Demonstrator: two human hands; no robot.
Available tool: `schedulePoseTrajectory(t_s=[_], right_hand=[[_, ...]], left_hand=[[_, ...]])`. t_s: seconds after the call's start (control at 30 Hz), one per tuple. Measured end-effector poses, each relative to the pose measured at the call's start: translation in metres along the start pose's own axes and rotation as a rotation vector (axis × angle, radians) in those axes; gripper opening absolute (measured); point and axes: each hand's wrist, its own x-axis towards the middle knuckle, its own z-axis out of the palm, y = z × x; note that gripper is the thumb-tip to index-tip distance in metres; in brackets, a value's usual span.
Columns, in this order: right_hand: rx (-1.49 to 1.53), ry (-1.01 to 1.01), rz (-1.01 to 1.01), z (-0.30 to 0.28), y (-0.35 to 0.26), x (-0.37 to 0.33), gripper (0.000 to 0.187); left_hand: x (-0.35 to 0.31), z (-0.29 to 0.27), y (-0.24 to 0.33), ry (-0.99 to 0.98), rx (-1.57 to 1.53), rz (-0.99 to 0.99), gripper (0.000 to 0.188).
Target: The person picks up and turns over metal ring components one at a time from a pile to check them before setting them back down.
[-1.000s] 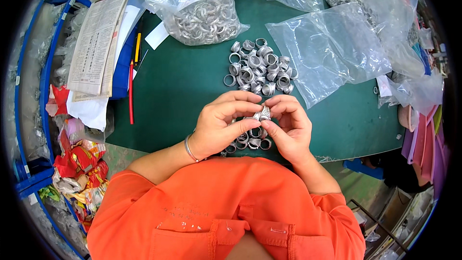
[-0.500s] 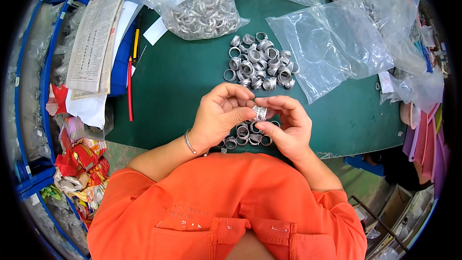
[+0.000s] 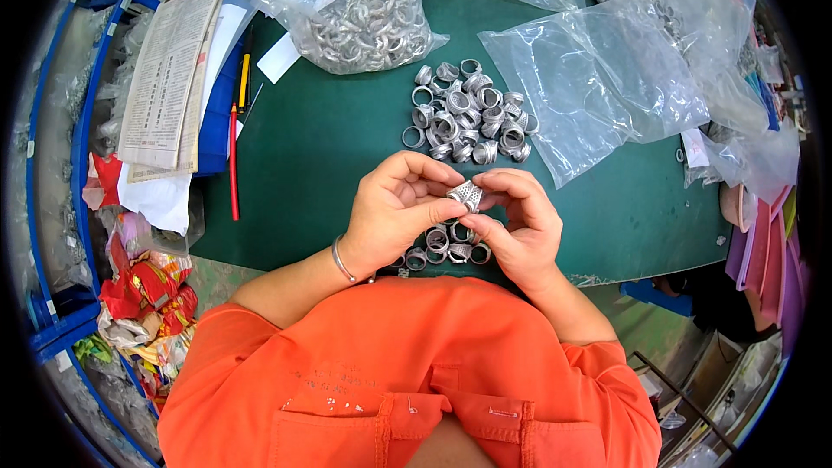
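left grip (image 3: 392,208) and right grip (image 3: 525,230) pinch a silver ring (image 3: 466,196), tabletop (image 3: 303,156) either side, its edge (image 3: 611,281) near.

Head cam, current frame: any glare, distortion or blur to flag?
Head view: fisheye bows the blue metal shelf upright, corners black; head view: white glare streaks the flat clear plastic bag; head view: the silver perforated metal piece between the left hand and right hand shows its holes, no obvious blur.

Silver ring (image 3: 469,197) — dark dot pattern
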Motion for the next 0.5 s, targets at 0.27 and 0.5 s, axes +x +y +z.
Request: schedulePoseTrajectory(t_s=[0.27, 0.5], right_hand=[[0.246, 0.010, 0.119, 0.0000, -0.0001, -0.0034, 0.045], [0.261, -0.002, 0.123, -0.0006, -0.0001, -0.0005, 0.039]], left_hand=[[0.0007, -0.0005, -0.0020, -0.009, -0.007, 0.111, 0.026], [0.0010, -0.0003, 0.0023, -0.028, 0.000, 0.051, 0.024]])
